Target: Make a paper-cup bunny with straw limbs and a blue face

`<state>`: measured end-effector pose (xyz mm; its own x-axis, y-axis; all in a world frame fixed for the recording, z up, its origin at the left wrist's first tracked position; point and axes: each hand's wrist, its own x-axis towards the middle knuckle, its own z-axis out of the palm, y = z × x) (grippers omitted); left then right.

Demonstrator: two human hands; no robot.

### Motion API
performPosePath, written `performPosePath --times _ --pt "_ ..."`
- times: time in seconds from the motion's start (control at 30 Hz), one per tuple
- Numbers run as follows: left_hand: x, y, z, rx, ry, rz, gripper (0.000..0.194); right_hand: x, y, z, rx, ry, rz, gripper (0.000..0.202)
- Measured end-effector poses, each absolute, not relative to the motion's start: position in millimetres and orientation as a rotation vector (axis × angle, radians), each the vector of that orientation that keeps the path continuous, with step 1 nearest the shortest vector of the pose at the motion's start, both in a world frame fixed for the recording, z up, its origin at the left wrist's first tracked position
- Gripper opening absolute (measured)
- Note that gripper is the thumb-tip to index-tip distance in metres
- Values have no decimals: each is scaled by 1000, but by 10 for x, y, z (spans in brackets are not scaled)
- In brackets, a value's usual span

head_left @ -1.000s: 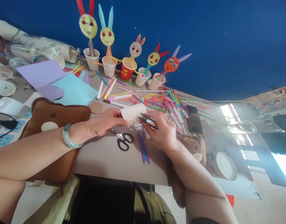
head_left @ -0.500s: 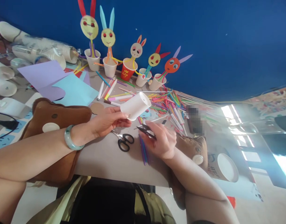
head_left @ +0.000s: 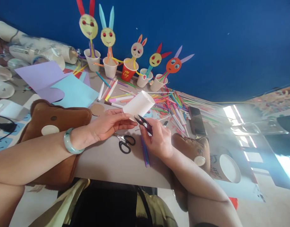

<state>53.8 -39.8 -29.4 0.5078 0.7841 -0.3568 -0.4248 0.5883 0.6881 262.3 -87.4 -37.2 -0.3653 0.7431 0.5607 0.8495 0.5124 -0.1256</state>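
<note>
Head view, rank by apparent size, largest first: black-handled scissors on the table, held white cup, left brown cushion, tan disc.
1. Left brown cushion
2. Held white cup
3. Black-handled scissors
4. Tan disc

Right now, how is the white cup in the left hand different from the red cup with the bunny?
Colour: the white cup is white, while the red cup is red with yellow marks.
Pose: the white cup is tipped over in the left hand; the red cup stands upright on the table.
Decoration: the red cup has a bunny figure rising from it; none shows on the white cup.
Both are cups.
</note>
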Motion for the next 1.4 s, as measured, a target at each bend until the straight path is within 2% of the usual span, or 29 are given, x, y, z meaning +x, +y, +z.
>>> performPosePath --times 0.87,1.03,1.2,1.4 --pt "566 -401 -321 496 704 883 23 2593 -870 -353 -1229 -2095 -53 18" --pt "546 -378 -344 584 736 907 20 2628 -789 -368 -1182 -1839 234 18" --pt "532 -392 -317 616 707 795 23 2658 -670 -354 -1175 -1463 638 50" --pt "529 -401 -300 639 731 572 38 2643 -636 -320 -1108 -1159 1215 57"
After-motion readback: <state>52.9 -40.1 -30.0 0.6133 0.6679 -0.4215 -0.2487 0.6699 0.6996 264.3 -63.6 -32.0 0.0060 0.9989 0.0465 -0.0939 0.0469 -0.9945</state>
